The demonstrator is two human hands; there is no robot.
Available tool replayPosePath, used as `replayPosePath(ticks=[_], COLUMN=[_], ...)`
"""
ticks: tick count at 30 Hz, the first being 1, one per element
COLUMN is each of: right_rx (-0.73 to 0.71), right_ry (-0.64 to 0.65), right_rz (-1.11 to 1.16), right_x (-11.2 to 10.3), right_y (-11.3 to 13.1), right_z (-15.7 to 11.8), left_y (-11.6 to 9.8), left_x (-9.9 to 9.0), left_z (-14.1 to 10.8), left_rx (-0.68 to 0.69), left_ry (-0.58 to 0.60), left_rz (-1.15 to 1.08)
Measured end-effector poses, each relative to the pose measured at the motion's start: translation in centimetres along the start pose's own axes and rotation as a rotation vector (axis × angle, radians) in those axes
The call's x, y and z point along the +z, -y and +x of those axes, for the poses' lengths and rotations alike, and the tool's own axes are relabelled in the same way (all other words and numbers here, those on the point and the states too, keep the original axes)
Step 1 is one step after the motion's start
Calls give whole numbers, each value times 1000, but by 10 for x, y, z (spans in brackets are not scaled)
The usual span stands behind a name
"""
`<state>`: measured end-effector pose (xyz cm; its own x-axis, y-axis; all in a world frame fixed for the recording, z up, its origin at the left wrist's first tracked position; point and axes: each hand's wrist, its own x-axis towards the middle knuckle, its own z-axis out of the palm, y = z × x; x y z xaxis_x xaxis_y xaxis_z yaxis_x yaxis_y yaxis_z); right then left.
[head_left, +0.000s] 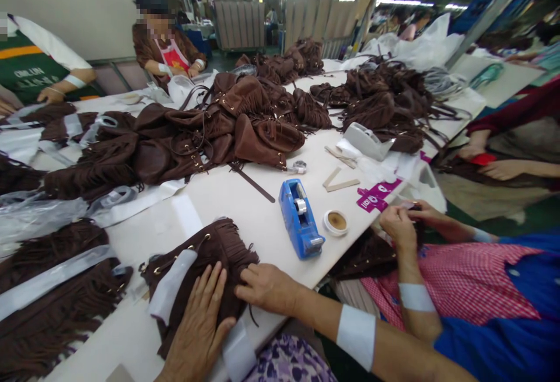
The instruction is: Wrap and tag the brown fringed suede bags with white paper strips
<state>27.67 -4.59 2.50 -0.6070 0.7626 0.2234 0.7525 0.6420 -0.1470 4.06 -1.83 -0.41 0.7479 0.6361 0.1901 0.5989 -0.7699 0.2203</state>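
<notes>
Fingers of the left hand (199,312) are lying extended and flat, thumb angled out, pressing on the dark brown fringed drawstring bag (212,249) without gripping it. Fingers of the right hand (266,288) are curling in at the bag's right-hand side, just below the fringe (234,241); whether they are pinching a strand or only touching, I cannot tell.

Position: bag is lying on its side at the near edge of the white table (242,221), partly hidden under the left hand. White wrapping (175,283) is covering part of it, beside the metal eyelets (160,269). Blue tape dispenser (300,221) is standing beyond the right hand, a round tub (336,221) just beside it. More brown bags (210,119) are lying heaped farther back.

Handling (judgement): material is looking like suede or a similar soft sheet, so I am expecting a light, limp body, sagging rather than holding shape. Matt surface is suggesting good friction under a palm; smoother wrapping is probably sliding more easily. Fringe is seeming the weak part, liable to tangle or tug. Best hold: broad palm on the body, or fingers on the firmer eyelet rim, avoiding single strands.
</notes>
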Motion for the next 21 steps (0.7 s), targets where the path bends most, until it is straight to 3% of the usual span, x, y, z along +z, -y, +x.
replayPosePath(ticks=[8, 12, 14, 17, 21], right_rx=[70, 134, 253, 497, 470], right_ry=[-30, -33, -121, -248, -156], right_rz=[7, 221, 357, 366, 373], right_x=[20, -1, -20, -35, -15], right_y=[28, 13, -11, -51, -82], right_z=[-17, -13, 6, 55, 114], left_y=[6, 5, 3, 2, 5], left_x=[5, 5, 4, 4, 8], left_z=[0, 5, 8, 8, 5], left_rx=[-14, 55, 68, 73, 83], left_ry=[-12, -53, -64, -77, -82], left_rz=[64, 185, 230, 267, 279])
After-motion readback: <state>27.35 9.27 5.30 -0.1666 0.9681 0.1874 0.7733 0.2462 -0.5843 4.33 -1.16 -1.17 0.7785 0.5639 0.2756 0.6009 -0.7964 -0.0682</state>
